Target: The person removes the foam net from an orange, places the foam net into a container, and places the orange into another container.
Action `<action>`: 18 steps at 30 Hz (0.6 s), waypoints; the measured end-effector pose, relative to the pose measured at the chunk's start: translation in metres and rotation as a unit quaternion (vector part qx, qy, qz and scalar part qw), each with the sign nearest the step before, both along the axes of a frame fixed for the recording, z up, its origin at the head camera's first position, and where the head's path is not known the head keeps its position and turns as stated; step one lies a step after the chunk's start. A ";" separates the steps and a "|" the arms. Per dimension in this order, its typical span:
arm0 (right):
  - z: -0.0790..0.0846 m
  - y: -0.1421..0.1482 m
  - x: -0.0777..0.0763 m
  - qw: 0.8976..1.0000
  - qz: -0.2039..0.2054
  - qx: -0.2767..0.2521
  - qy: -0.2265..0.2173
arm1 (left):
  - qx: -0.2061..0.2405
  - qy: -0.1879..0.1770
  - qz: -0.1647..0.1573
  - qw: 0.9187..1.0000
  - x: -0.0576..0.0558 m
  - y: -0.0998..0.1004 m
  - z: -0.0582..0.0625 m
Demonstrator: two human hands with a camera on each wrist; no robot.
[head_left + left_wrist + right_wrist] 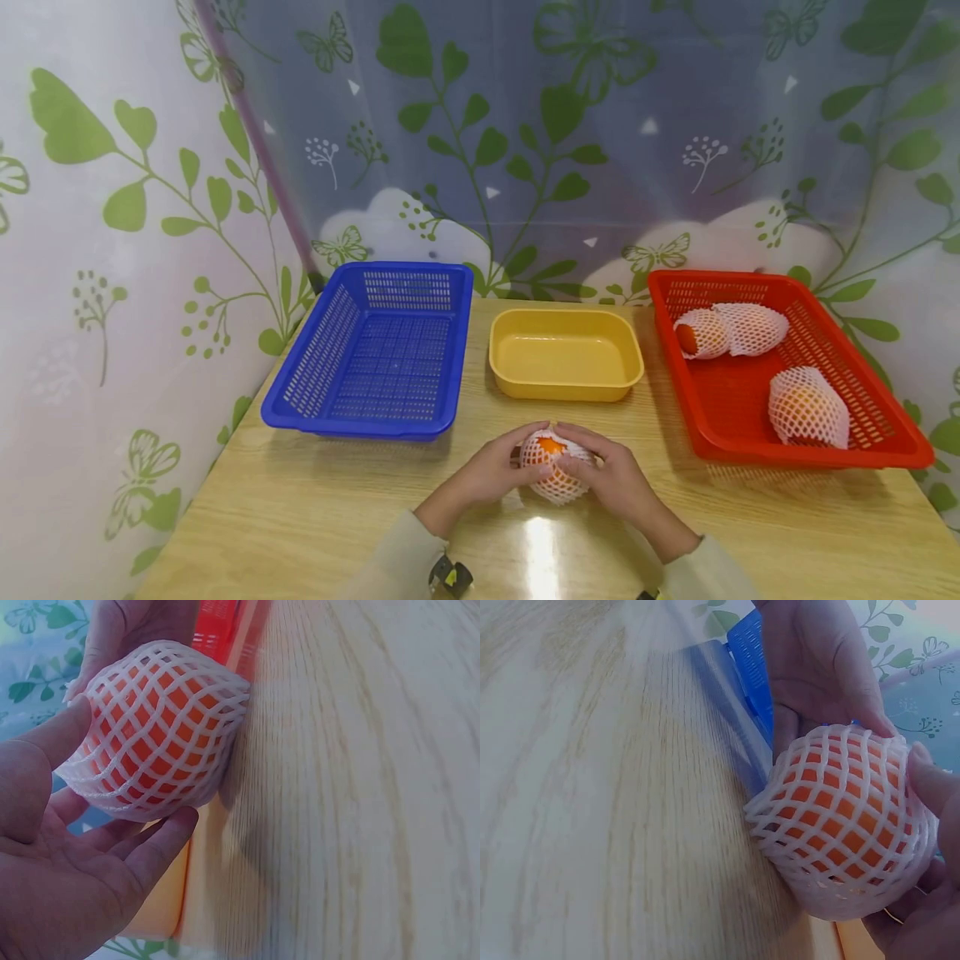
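An orange-coloured round fruit (557,485) in a white foam net is held between both hands just above the near middle of the table. From its left side, my left hand (497,468) holds it with thumb and fingers. My right hand (617,477) grips the opposite side, its thumb over the net. At the top the net gapes and bare orange skin shows. Both wrist views show the mesh wrapped round the lower part of the fruit (161,731), gathered to a point at the bottom. Part of each hand's fingers is hidden behind the fruit.
A blue plastic basket (360,429) stands at the left with nothing in it. Behind the hands is a bare yellow tray (566,390). At the right, a red basket (678,400) holds several net-wrapped fruits (808,408). A patterned curtain (480,125) backs the wooden table (285,517).
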State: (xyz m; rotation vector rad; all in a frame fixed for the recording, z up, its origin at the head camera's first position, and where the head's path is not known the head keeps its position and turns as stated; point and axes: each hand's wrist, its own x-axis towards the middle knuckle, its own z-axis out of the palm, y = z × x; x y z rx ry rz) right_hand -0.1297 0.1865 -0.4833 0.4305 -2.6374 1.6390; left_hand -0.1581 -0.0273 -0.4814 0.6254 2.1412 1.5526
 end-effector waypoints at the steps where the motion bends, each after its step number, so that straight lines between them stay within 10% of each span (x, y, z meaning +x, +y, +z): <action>1: 0.000 0.001 0.000 1.000 -0.001 -0.001 0.000 | -0.001 0.001 -0.001 1.000 0.000 0.000 0.000; 18: -0.001 -0.007 0.003 0.995 -0.074 -0.055 0.039 | -0.005 0.016 -0.001 1.000 0.002 0.002 0.001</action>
